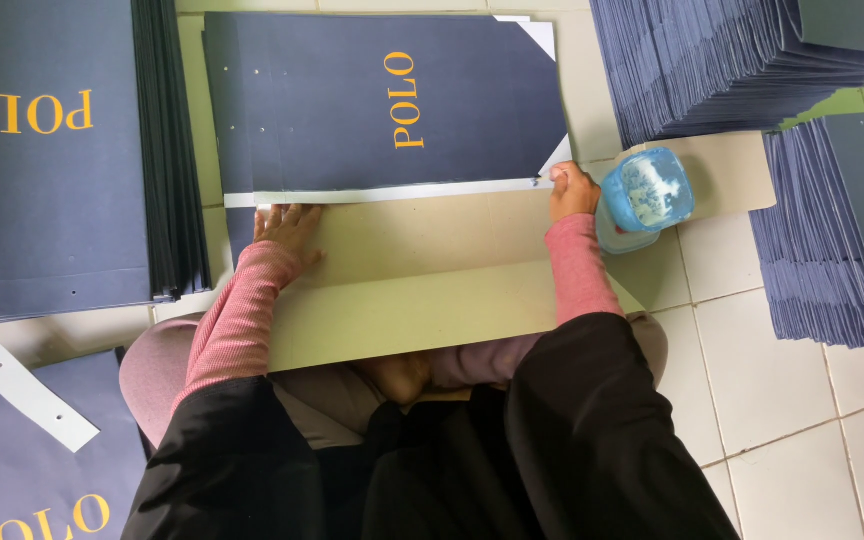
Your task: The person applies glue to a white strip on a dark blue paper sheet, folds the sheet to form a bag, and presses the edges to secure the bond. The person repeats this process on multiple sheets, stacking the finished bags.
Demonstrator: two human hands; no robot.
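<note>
A dark blue paper sheet with gold lettering (382, 100) lies flat before me, a white strip (392, 192) running along its near edge. My left hand (287, 228) lies flat, fingers apart, on the beige cardboard board (402, 270) just below the strip's left end. My right hand (572, 190) is closed at the strip's right end, pinching something small I cannot make out. A small blue plastic cup with white paste (647, 195) stands right beside my right hand.
Tall stacks of the same dark blue sheets stand at the left (52, 150), top right (732, 60) and right (842, 230). A loose white strip (27, 390) lies on another blue sheet at lower left. White tiled floor (772, 370) shows at the right.
</note>
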